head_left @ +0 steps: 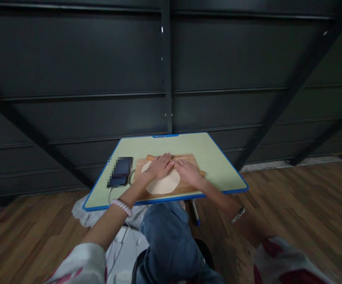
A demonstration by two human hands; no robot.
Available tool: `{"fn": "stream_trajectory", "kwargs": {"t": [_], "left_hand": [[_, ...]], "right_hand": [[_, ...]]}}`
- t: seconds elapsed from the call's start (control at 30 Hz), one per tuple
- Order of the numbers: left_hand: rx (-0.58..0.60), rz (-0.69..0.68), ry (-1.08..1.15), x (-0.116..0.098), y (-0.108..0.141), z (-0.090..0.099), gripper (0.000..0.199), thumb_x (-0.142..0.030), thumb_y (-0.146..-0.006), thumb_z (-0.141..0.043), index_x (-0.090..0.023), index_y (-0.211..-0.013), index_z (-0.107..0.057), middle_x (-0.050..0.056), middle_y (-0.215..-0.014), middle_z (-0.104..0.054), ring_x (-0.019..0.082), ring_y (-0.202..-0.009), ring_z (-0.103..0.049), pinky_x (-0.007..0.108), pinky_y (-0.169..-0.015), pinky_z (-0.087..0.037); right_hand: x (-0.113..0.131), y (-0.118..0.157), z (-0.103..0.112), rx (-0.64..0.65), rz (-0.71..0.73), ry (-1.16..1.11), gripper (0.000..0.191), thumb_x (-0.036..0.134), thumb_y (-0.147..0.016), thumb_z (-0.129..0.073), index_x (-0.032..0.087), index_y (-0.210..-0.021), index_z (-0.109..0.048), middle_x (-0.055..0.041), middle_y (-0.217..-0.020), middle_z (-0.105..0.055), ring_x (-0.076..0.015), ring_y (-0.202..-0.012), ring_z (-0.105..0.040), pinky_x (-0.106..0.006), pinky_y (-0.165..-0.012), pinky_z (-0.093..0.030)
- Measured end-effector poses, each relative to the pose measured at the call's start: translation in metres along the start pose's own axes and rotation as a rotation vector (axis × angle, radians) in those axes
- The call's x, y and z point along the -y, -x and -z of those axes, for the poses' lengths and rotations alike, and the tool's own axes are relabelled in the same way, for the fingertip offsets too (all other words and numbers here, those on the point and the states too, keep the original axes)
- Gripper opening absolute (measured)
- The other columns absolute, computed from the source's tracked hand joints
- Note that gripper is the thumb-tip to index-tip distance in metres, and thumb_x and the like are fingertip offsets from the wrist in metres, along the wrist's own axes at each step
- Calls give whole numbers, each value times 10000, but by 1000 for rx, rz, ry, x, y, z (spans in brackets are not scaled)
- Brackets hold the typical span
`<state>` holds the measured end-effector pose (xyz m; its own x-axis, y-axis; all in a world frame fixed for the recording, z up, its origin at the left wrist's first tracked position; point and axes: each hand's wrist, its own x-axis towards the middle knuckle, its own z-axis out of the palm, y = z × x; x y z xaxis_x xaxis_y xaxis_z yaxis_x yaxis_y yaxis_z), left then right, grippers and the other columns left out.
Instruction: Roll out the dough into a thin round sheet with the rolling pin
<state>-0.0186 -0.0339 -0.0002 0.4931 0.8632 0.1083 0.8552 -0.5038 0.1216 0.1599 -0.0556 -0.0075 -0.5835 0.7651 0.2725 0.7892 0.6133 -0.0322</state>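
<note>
Rolling pin (199, 172) lies under both flat hands (173, 167) on dough (163, 184).

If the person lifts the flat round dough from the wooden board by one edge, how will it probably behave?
The dough sheet looks thin and wide, so it would probably sag and fold, perhaps stretch or tear. It lies flat on the cutting board, so it may stick a little. Both hands, left hand and right hand, press the rolling pin on it, which suggests it is soft.
</note>
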Motion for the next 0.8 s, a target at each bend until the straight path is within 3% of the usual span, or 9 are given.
{"fn": "stream_trajectory", "kwargs": {"t": [0.17, 0.43, 0.63, 0.8], "left_hand": [[-77, -11, -45, 13, 13, -4, 582, -418, -958, -200, -82, -1423, -295, 139, -1504, -291, 210, -1406, -204, 401, -1133, -197], [-116, 45, 13, 14, 27, -8, 573, -413, -959, -208, -90, -1426, -279, 136, -1515, -266, 214, -1412, -184, 433, -1141, -190], [-110, 30, 53, 4, 37, -8, 522, -382, -960, -221, -178, -1437, -276, 90, -1523, -261, 180, -1410, -196, 442, -1139, -184], [-80, 11, 52, 4, 48, -9, 498, -339, -947, -269, -183, -1416, -326, 94, -1512, -285, 172, -1409, -195, 431, -1137, -189]], "right_hand": [[-9, 0, 10, -5, -16, -71, 453, 153, -899, -427, 165, -1352, -421, -103, -1273, -577, -199, -1157, -525, -352, -983, -400], [-18, 4, 15, -113, -82, -133, 332, 187, -924, -425, 188, -1239, -530, -78, -1221, -595, -191, -1156, -498, -355, -989, -382], [-32, -5, 10, -13, -237, -7, 319, 239, -945, -409, 179, -1222, -556, -120, -1112, -616, -232, -1022, -571, -337, -861, -452], [-43, -13, 11, 71, -249, 145, 328, 203, -953, -335, 174, -1131, -609, -165, -1077, -607, -251, -998, -593, -337, -815, -476]]}}
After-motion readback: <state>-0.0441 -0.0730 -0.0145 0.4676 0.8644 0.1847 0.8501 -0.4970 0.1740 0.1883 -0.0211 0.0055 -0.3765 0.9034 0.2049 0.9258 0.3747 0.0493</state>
